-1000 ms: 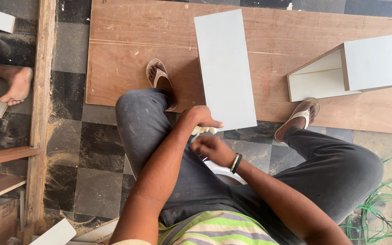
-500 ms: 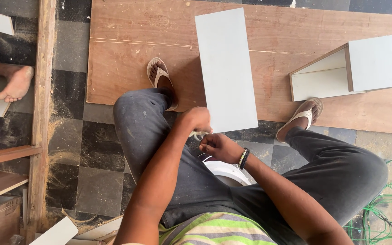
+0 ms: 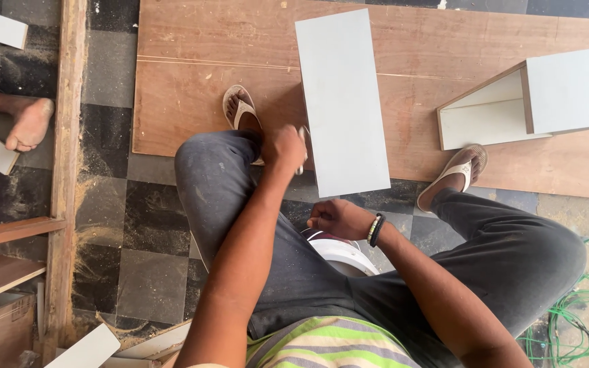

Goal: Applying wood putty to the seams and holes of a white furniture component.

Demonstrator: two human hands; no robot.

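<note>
A long white laminated board point(image 3: 342, 102) lies on a brown plywood sheet point(image 3: 199, 75) on the floor in front of me. My left hand point(image 3: 282, 146) is up at the board's near left edge, its fingers closed around a small pale object point(image 3: 303, 151) whose kind I cannot make out. My right hand point(image 3: 334, 218), with a dark beaded band on its wrist, is curled into a fist over my lap, just below the board's near end. Whether it holds anything is hidden. I sit on a white round seat point(image 3: 342, 255), with sandalled feet on either side of the board.
A white open box-shaped cabinet piece point(image 3: 553, 102) rests on the plywood at the right. Another person's bare foot point(image 3: 28, 123) is at the left, beside a long wooden batten point(image 3: 63, 170). Green wire point(image 3: 574, 320) lies tangled at lower right. White offcuts point(image 3: 86, 349) and sawdust are on the tiled floor.
My left hand has lifted away from my right hand and moved up to the board's left edge. The right hand has stayed low near my lap.
</note>
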